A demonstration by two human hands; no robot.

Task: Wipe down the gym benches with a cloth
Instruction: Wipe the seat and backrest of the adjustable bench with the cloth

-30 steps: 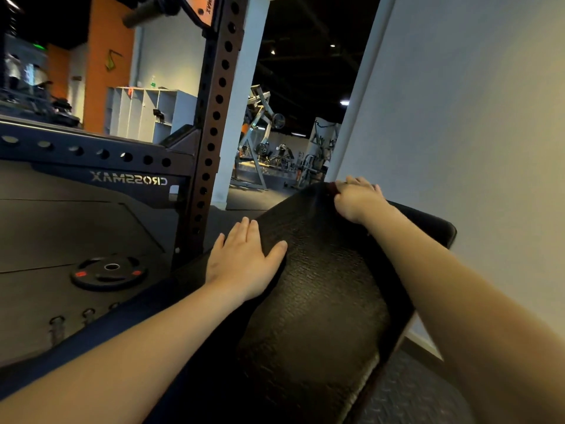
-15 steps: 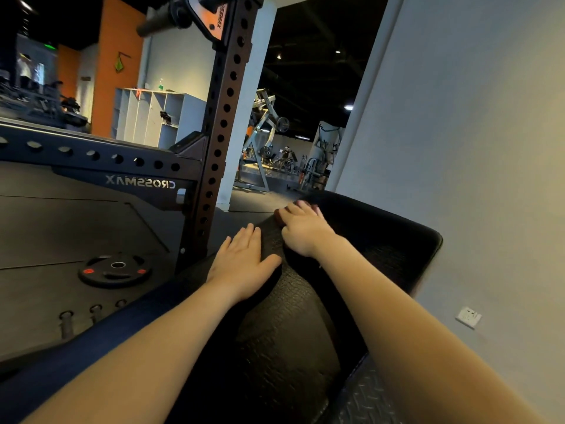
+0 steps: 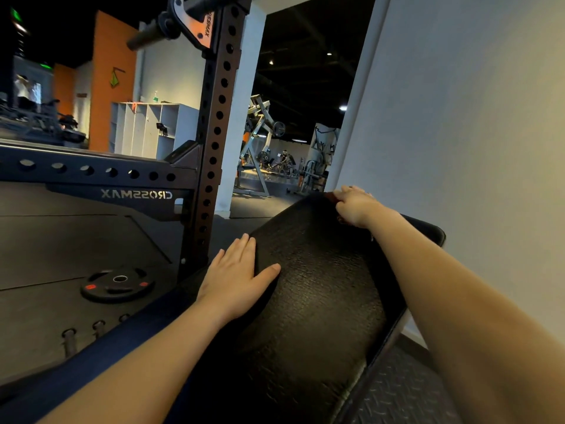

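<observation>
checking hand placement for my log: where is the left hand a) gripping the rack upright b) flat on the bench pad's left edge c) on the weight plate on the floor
b: the left hand lies flat, fingers straight, on the black bench pad's left edge

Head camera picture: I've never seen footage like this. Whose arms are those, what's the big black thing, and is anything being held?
The camera sits on a person's head, looking forward and down, so the two bare arms are that person's own. The big black thing is a padded gym bench beside a pale wall. The left hand lies flat and open on the pad's left edge. The right hand curls over the pad's top end, gripping what looks like a dark reddish cloth that barely shows under the fingers. To the left stands a black rack upright full of holes, and a weight plate lies on the floor.
</observation>
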